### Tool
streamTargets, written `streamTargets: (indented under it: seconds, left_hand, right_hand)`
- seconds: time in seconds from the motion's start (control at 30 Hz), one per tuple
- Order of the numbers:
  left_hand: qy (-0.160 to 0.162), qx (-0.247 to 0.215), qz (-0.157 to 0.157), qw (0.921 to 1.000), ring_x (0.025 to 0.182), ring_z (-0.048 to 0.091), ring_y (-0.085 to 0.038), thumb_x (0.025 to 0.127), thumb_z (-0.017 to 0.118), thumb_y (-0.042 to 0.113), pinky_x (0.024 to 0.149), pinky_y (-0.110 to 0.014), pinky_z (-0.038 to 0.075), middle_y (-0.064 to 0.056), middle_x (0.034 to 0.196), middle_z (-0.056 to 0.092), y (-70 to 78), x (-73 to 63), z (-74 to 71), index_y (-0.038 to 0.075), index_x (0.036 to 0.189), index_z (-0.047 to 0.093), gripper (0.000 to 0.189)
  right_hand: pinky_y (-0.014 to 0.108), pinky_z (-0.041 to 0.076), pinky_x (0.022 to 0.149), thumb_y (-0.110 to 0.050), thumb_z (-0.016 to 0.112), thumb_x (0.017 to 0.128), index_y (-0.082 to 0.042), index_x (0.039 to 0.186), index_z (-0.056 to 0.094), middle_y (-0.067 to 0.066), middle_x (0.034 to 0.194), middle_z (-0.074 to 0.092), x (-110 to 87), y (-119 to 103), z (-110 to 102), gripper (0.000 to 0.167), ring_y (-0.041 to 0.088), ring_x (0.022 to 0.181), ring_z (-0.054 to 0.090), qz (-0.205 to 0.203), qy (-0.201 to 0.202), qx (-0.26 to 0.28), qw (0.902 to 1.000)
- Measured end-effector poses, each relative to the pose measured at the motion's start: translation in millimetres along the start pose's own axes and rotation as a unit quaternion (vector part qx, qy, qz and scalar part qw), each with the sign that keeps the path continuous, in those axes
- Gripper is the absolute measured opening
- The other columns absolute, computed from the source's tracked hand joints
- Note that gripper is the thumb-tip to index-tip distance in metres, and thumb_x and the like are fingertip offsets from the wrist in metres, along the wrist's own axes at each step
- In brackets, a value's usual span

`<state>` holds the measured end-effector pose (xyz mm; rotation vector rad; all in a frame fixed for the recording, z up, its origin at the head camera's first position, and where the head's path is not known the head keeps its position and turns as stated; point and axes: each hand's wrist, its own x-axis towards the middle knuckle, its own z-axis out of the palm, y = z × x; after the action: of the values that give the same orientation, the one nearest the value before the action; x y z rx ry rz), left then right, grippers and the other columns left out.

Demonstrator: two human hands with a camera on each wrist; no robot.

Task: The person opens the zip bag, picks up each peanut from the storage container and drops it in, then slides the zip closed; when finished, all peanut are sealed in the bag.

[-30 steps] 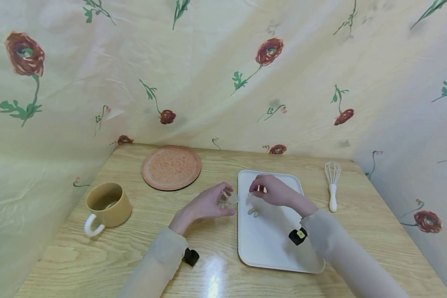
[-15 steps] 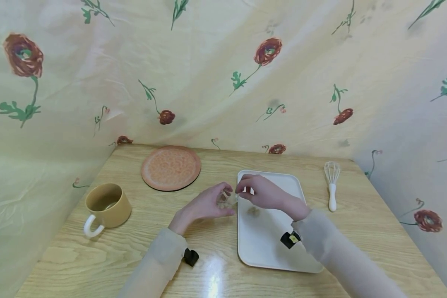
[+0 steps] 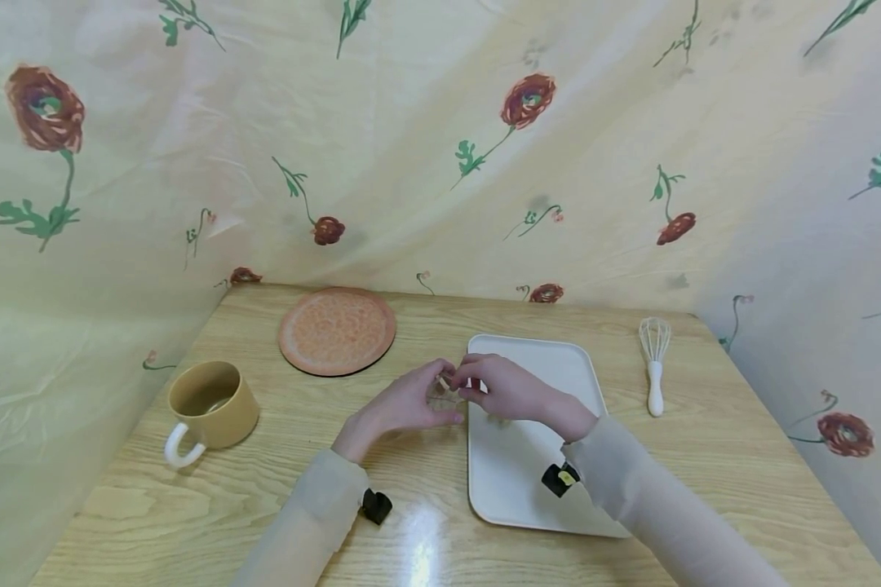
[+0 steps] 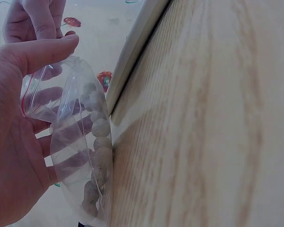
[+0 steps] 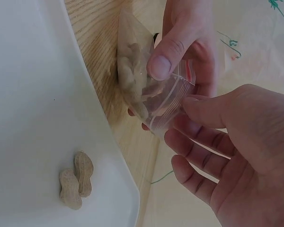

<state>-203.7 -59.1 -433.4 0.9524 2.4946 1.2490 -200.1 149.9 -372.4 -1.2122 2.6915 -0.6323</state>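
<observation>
A clear zip bag (image 4: 71, 146) with a red line along its mouth stands upright on the table, with several peanuts (image 4: 102, 127) inside. My left hand (image 3: 411, 399) grips it near the mouth, thumb on one side and fingers behind. Thumb and fingertips of my right hand (image 3: 517, 391) pinch the edge of the bag's mouth; no peanut shows between them in the right wrist view. Two peanuts lie side by side on the white tray, a nearer peanut (image 5: 70, 189) and another peanut (image 5: 84, 172). In the head view the right hand mostly covers them.
The white tray (image 3: 536, 481) lies to the right of the bag, under my right forearm. A white whisk (image 3: 655, 375) is beyond it. At the left stands a yellow mug (image 3: 216, 412) with a white handle; behind is a round orange mat (image 3: 338, 330).
My right hand has moved left from over the tray to the bag's mouth, where its fingers now meet the edge. The left hand stays where it was with the bag.
</observation>
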Motion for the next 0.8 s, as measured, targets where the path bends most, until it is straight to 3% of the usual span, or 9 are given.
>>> streamTargets:
  seconds: [0.57, 0.8]
  left_hand:
    - [-0.002, -0.001, -0.001, 1.0, 0.112, 0.057, -0.016, 0.085, 0.08, 0.037, 0.095, -0.035, 0.048, 0.003, 0.124, 0.059, -2.3, 2.0, 0.7, 0.016, 0.131, 0.051, 0.059]
    - [-0.004, -0.011, -0.002, 0.9999, 0.113, 0.058, -0.019, 0.085, 0.08, 0.036, 0.097, -0.037, 0.047, -0.005, 0.13, 0.058, -1.6, 1.9, 0.2, 0.01, 0.135, 0.05, 0.064]
  right_hand:
    - [0.03, 0.053, 0.069, -0.001, 0.068, 0.092, -0.003, 0.105, 0.072, -0.002, 0.096, 0.064, -5.7, 1.2, -3.5, 0.014, 0.009, 0.078, 0.057, 0.005, 0.005, 0.013, 0.9999]
    - [0.026, 0.051, 0.067, -0.006, 0.07, 0.092, -0.003, 0.106, 0.072, -0.004, 0.094, 0.063, -13.1, 8.4, -5.3, 0.014, 0.008, 0.078, 0.057, 0.02, 0.009, 0.02, 0.9996]
